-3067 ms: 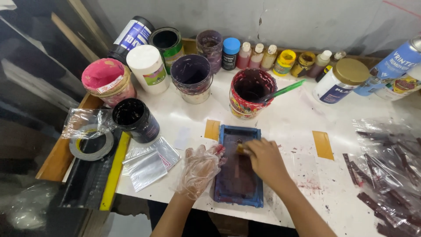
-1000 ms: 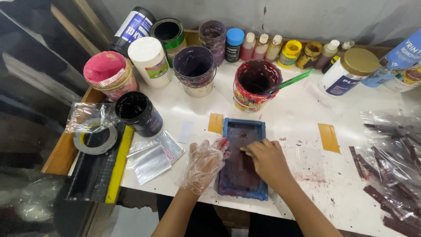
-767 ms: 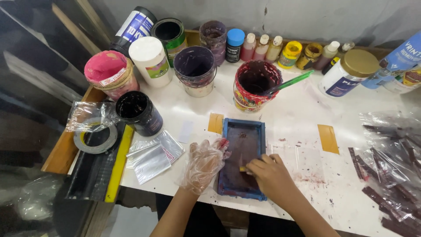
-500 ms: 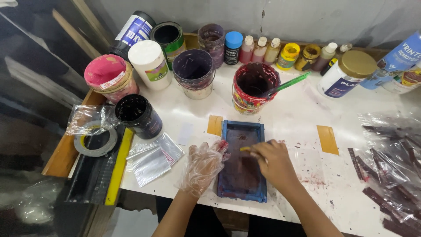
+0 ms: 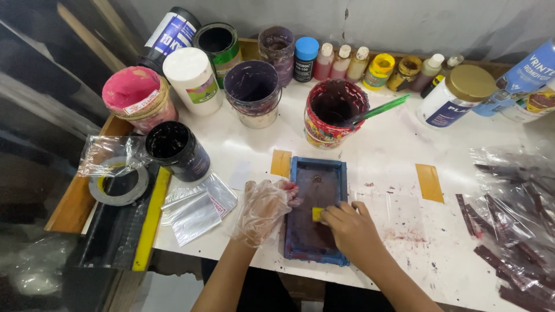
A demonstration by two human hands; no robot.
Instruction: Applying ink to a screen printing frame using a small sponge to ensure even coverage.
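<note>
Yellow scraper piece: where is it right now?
In the head view, the small yellow scraper piece sits low centre, pinched in the right hand on the blue-framed screen; the gloved left hand rests at the frame's left edge.

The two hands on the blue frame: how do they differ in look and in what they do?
The left hand wears a thin clear plastic glove, while the right hand is bare. The left hand lies on the left edge of the blue frame and holds nothing; the right hand's fingers pinch a small yellow piece against the dark purple inside. Both rest on the same frame on the white table.
</note>
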